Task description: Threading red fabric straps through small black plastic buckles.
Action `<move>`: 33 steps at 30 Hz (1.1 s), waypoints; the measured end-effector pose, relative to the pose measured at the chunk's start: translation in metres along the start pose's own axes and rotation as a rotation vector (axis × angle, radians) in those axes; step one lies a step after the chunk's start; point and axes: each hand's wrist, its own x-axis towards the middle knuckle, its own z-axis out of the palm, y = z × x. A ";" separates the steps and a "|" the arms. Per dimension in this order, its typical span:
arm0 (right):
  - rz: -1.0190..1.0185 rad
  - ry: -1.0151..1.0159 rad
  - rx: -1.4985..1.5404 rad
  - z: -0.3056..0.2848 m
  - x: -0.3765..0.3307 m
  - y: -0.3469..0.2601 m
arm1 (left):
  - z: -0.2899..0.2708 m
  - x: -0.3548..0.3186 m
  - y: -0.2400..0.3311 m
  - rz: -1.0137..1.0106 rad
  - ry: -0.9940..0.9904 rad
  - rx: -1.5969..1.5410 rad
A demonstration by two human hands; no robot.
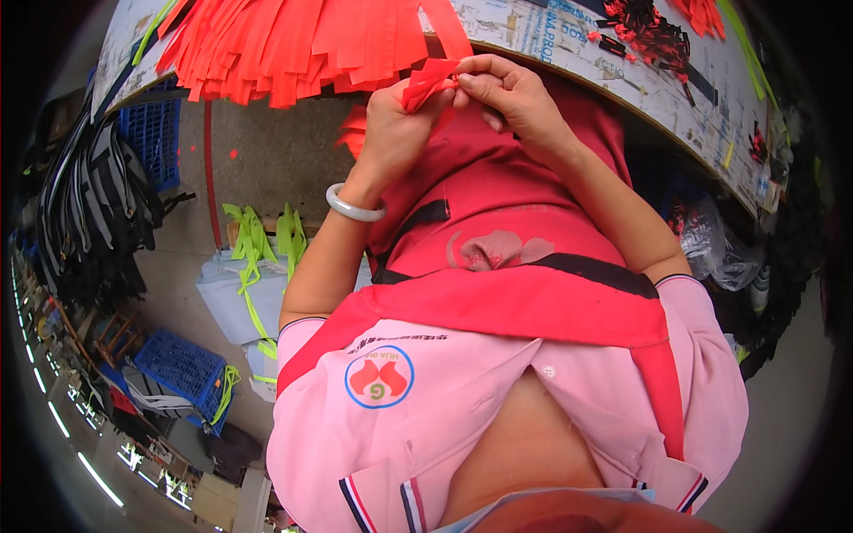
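My left hand is closed around folded bright red-orange fabric strips in front of the table edge. Close against it, my right hand pinches the end of a strip between thumb and fingertips. What exactly sits in that pinch is too small to make out. One strip runs up from the hands to the table. Just beyond my left hand, a thick fringe of the same red-orange strips hangs over the edge. More red-orange cloth shows below my left wrist, partly hidden by it.
The worn table curves across the top, bearing small black-and-red pieces at right. Blue crates, grey-and-black straps and yellow-green strips lie at left. A clear plastic bag sits under the table at right.
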 end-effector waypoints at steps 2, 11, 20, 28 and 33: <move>-0.022 -0.003 -0.005 0.001 0.001 0.003 | -0.001 0.000 -0.001 -0.007 -0.002 -0.003; -0.007 -0.054 -0.039 0.001 0.002 0.001 | -0.004 -0.002 -0.002 0.050 -0.005 0.091; -0.014 -0.070 0.045 0.000 0.004 0.003 | -0.002 -0.002 0.002 0.051 -0.037 0.077; 0.057 -0.093 0.150 0.000 0.002 0.000 | -0.001 -0.004 0.001 0.047 -0.049 0.020; 0.068 -0.092 0.153 0.000 0.001 -0.001 | -0.002 -0.004 -0.002 0.100 -0.053 0.048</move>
